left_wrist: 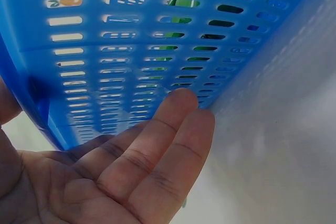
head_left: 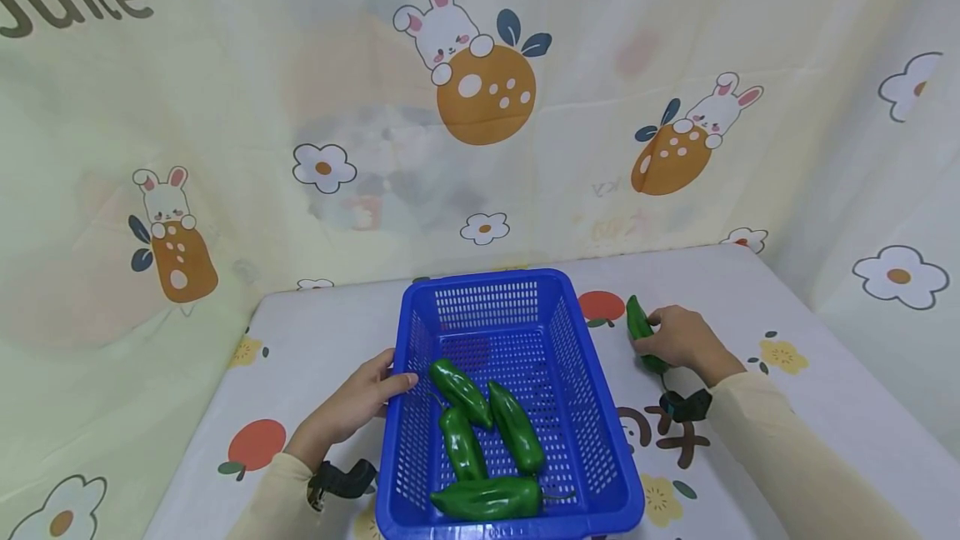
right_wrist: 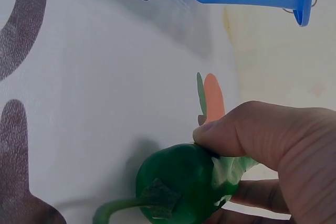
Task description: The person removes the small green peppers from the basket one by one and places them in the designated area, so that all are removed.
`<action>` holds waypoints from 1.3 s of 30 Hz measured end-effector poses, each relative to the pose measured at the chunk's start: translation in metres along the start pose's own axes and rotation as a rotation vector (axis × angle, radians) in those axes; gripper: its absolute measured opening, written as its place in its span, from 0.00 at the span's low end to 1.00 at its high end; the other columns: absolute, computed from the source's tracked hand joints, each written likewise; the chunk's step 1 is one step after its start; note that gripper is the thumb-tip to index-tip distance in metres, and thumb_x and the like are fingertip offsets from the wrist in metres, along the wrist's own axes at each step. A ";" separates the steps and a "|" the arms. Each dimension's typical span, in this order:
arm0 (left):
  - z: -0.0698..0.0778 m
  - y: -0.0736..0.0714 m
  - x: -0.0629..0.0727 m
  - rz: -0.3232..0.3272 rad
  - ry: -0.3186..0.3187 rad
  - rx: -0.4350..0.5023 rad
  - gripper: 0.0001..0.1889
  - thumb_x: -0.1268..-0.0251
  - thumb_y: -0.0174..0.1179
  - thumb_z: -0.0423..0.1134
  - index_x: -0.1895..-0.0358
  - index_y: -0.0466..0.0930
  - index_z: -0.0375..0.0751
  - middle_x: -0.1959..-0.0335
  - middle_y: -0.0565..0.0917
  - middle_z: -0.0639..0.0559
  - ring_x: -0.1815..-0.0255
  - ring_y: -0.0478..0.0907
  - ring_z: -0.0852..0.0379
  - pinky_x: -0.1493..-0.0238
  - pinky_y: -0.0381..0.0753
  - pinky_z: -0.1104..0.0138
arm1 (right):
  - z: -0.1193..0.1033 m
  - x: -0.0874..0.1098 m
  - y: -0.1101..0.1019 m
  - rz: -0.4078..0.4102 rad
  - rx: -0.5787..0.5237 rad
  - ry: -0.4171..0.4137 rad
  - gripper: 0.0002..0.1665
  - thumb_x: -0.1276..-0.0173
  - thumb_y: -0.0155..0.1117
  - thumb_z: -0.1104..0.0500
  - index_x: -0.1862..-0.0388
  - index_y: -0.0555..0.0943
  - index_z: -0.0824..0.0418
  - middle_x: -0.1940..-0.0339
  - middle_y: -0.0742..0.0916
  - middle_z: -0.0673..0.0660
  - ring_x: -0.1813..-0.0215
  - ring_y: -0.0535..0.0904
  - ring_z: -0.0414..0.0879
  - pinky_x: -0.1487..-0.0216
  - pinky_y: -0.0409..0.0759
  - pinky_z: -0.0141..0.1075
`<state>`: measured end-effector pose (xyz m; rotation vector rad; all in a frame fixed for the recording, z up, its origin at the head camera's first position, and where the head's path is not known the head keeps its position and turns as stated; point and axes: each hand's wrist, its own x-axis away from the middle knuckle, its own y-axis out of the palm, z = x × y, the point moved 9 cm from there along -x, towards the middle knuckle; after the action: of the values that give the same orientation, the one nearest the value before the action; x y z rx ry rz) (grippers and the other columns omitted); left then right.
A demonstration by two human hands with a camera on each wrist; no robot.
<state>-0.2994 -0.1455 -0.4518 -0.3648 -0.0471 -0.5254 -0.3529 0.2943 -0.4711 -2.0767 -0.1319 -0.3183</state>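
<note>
Blue basket [head_left: 579, 373], plastic, mesh walls, approx. mid-counter [head_left: 330, 332], qty 1. Contents, near half: 4 green peppers, viz. crosswise pepper [head_left: 486, 499] in front, stem to R; short pepper [head_left: 463, 444] just behind it; long pepper [head_left: 516, 427] to R of that; rear pepper [head_left: 461, 392] farthest in. L hand [head_left: 352, 400]: grip closed on basket's L rim, thumb over top, fingers along outer wall. R hand [head_left: 684, 342]: grip on 5th pepper [head_left: 636, 320], out past basket's R side; thumb & fingers pinched about its body; whether pepper bears on counter, can't tell. Handling notes (judgement): hold mid-body, not stem; firm but light, as skin looks slick & may slip; if brought over R rim, lift well clear first, then lower, don't drop; L hand best steady so basket doesn't skid. Beyond: cloth backdrop [head_left: 345, 48] w/ rabbit prints [head_left: 486, 98].
</note>
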 end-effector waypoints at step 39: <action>0.002 0.001 0.001 -0.002 0.010 0.005 0.35 0.18 0.51 0.45 0.19 0.52 0.30 0.37 0.79 0.27 0.47 0.87 0.37 0.50 0.89 0.46 | -0.004 0.000 0.002 0.045 0.043 0.020 0.39 0.35 0.74 0.55 0.38 0.74 0.83 0.51 0.84 0.76 0.56 0.82 0.61 0.53 0.90 0.53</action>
<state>-0.2985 -0.1445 -0.4498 -0.3567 -0.0389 -0.5294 -0.3528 0.2896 -0.4709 -2.0308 -0.0789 -0.3062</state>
